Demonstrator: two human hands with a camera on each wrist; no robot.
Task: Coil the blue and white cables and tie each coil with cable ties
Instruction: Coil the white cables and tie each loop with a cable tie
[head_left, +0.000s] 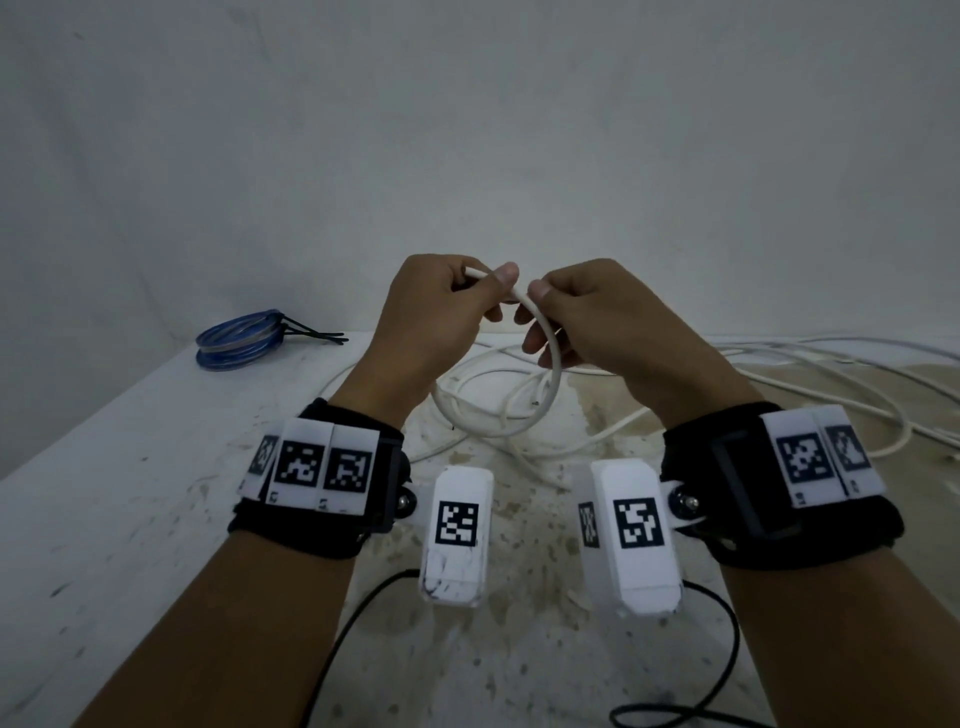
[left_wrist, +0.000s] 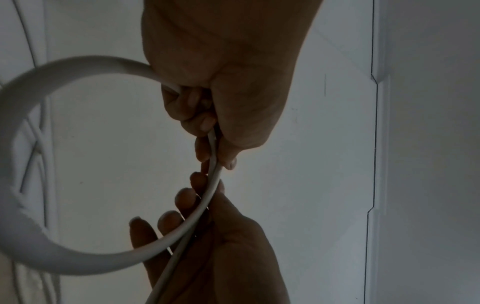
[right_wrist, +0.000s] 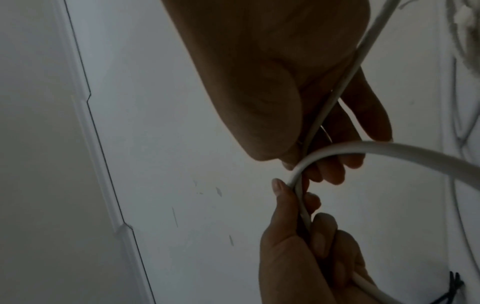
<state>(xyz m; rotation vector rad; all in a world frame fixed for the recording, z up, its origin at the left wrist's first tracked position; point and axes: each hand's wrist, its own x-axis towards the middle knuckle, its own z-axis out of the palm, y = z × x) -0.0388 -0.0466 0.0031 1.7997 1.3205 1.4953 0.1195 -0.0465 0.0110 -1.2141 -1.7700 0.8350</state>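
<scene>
Both hands are raised above the table and hold the white cable (head_left: 555, 374), which hangs in one loop below them. My left hand (head_left: 483, 283) grips the cable with curled fingers and the thumb on top. My right hand (head_left: 540, 306) pinches it close by between thumb and forefinger, the other fingers loosely spread. In the left wrist view the loop (left_wrist: 78, 61) curves left from the left hand (left_wrist: 207, 115). The right wrist view shows the cable (right_wrist: 389, 150) passing under the right hand (right_wrist: 298, 148). The blue cable (head_left: 239, 338) lies coiled at the table's far left, bound with black cable ties (head_left: 317, 336).
The rest of the white cable (head_left: 779, 374) sprawls in loose tangled strands over the stained table (head_left: 130, 467) from the middle to the right. A bare wall stands close behind. Black leads (head_left: 727, 649) from the wrist cameras trail near the front edge.
</scene>
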